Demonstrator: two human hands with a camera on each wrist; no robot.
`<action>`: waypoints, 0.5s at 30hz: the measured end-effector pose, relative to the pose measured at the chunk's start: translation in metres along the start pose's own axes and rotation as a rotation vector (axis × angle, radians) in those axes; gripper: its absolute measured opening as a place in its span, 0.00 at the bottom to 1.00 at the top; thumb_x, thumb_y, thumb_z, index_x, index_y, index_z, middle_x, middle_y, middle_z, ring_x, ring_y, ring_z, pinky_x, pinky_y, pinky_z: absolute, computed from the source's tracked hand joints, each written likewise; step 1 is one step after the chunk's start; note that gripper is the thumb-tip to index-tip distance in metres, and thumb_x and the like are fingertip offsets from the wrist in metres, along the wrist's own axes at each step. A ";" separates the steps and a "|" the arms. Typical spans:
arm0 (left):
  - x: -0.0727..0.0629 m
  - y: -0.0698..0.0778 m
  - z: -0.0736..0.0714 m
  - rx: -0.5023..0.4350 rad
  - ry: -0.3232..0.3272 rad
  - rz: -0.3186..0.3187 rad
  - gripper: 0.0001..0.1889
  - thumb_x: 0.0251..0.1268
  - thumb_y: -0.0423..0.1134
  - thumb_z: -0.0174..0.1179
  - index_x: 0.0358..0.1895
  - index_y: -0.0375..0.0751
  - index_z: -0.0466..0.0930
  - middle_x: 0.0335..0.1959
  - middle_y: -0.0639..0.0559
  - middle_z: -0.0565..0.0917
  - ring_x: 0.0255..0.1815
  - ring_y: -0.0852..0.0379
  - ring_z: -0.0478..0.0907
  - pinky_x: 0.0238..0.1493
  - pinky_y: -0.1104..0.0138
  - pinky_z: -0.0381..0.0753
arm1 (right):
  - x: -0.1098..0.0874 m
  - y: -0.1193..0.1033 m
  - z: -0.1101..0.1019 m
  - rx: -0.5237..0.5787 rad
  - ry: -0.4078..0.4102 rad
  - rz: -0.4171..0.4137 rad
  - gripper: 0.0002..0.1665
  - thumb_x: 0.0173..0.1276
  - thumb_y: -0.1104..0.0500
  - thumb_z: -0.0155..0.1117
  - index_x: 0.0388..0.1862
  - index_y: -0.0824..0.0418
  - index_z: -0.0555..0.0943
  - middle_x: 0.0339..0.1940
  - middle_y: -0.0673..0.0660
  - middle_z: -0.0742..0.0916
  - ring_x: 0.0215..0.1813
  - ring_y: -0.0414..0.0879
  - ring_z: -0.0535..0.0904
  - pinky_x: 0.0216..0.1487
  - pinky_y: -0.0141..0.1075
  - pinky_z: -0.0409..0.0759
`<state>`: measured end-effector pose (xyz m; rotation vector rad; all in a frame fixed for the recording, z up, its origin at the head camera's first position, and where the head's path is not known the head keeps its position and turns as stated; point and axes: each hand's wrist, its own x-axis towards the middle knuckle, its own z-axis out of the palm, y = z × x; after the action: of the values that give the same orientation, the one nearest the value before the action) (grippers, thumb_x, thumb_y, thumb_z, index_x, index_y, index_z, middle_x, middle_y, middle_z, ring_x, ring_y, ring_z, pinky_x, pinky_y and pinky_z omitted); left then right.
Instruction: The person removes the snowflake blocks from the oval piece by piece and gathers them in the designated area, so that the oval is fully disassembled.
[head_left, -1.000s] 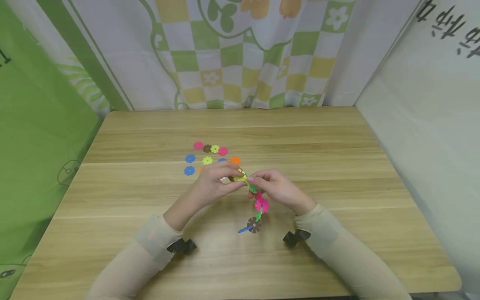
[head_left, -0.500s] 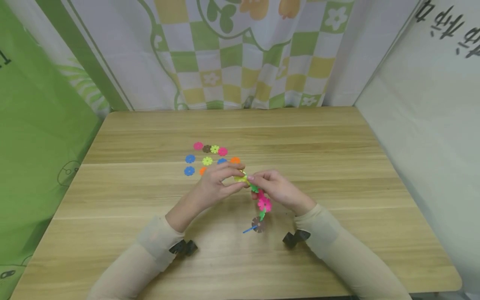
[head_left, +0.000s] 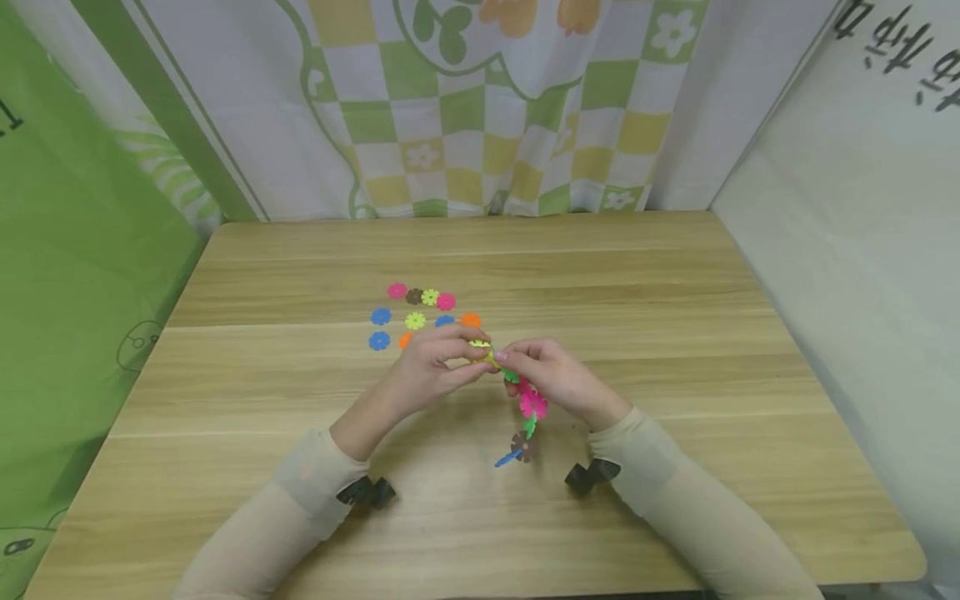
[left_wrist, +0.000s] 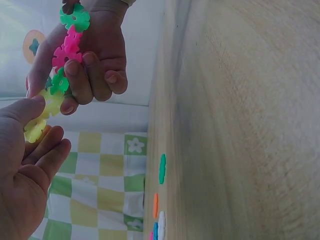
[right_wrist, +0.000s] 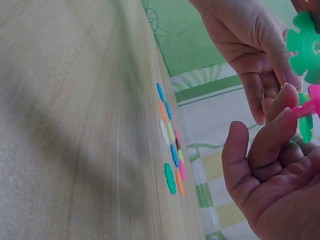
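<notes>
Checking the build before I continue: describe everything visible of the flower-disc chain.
The flower-disc chain looks plastic, notched pieces slotted together: at least two yellow, then green, two pink, green, brown, and a blue disc at the free end. The left hand pinches its yellow end; the right hand grips it nearby. From there it hangs in a bend, blue set crosswise to brown; some joints are hidden.

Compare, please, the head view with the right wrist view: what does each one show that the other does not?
Only the head view shows the blue disc at the lower end of the chain, the pale sleeves and the black wrist devices.

Only the right wrist view shows the loose white disc and the loose green disc on the table.

Both show the left hand, the right hand, the chain, the table, loose blue discs and the checked curtain.
</notes>
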<state>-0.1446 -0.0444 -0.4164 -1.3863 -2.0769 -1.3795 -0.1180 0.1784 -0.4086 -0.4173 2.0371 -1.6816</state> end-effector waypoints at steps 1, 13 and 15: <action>0.000 0.000 0.000 -0.009 -0.002 0.002 0.07 0.50 0.25 0.73 0.34 0.35 0.88 0.41 0.40 0.85 0.40 0.51 0.83 0.32 0.65 0.83 | 0.000 0.000 0.000 0.000 0.000 0.002 0.24 0.74 0.43 0.56 0.38 0.63 0.83 0.24 0.58 0.81 0.23 0.43 0.69 0.20 0.30 0.65; 0.001 -0.002 -0.008 0.041 -0.023 0.007 0.07 0.55 0.26 0.70 0.38 0.36 0.89 0.42 0.44 0.84 0.38 0.54 0.80 0.32 0.69 0.80 | 0.001 -0.001 0.000 0.026 0.014 0.016 0.24 0.74 0.43 0.56 0.36 0.64 0.83 0.24 0.58 0.81 0.26 0.47 0.74 0.19 0.29 0.66; 0.001 -0.002 -0.010 0.061 -0.024 -0.004 0.09 0.54 0.27 0.71 0.40 0.35 0.88 0.42 0.45 0.84 0.41 0.52 0.81 0.38 0.67 0.83 | 0.001 -0.002 -0.001 0.017 0.017 0.017 0.25 0.74 0.43 0.56 0.34 0.64 0.82 0.24 0.58 0.81 0.26 0.46 0.74 0.19 0.29 0.66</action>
<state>-0.1495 -0.0524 -0.4123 -1.3810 -2.1195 -1.2961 -0.1195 0.1780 -0.4069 -0.3797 2.0315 -1.6967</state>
